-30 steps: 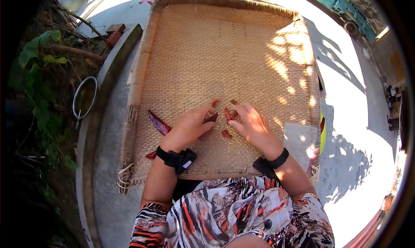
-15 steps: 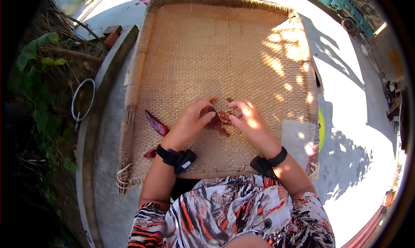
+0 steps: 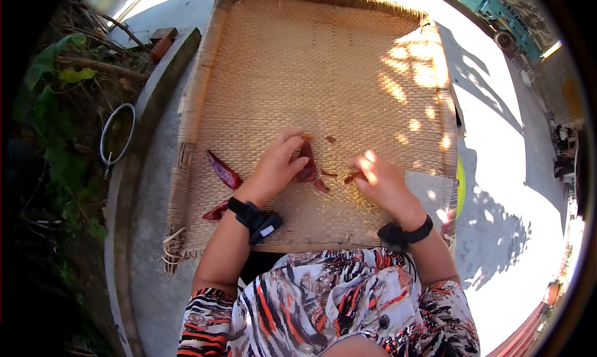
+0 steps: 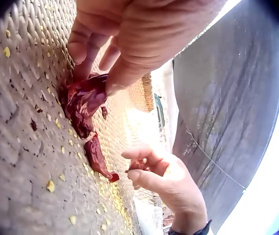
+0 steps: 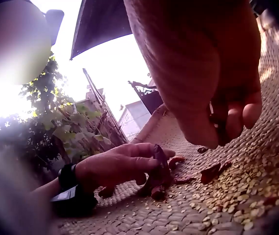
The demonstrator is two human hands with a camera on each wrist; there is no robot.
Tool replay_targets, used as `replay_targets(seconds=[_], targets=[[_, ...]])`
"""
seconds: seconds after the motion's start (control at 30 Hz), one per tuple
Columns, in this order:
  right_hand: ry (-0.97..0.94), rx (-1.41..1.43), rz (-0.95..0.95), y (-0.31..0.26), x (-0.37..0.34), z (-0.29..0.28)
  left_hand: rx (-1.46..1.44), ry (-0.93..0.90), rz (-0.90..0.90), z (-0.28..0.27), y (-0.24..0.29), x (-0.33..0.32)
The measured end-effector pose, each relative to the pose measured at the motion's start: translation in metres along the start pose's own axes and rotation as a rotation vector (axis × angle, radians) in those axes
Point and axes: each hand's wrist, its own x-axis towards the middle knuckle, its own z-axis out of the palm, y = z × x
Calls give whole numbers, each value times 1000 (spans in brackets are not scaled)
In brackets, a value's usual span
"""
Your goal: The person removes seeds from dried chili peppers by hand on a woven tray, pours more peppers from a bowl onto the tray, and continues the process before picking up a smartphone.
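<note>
My left hand (image 3: 271,170) pinches a torn, dark red dried chili pepper (image 4: 86,100) between thumb and fingers, low over a woven mat (image 3: 298,64). To the right, my right hand (image 3: 384,184) holds a small crumpled chili piece (image 4: 139,164) between thumb and fingertips, apart from the left hand's chili. Several torn chili scraps (image 3: 321,186) lie between the hands. Pale yellow seeds (image 5: 242,183) are scattered over the weave, thickest beneath the right hand. Beside the left wrist lie a larger red chili (image 3: 224,170) and another red chili piece (image 3: 216,211).
The mat has a raised rim (image 3: 193,108) along its sides and far end. A grey patch (image 3: 430,195) is set at its right near side. Left of it run a concrete curb (image 3: 146,114) and plants; a round basin (image 3: 118,133) sits by them.
The right hand first came close to the left hand's chili, then drew away to the right with a small piece. More seeds now show beneath it. The left hand stays near its place.
</note>
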Motion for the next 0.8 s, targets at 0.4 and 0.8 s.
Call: replay_targets(seconds=[0.4,0.8], targets=[[-109,183,-99,-39,8,35,122,-119,-38,2,-2,6],[-55,972,388,-34,16,38,-369,-108,-218,3,21,4]])
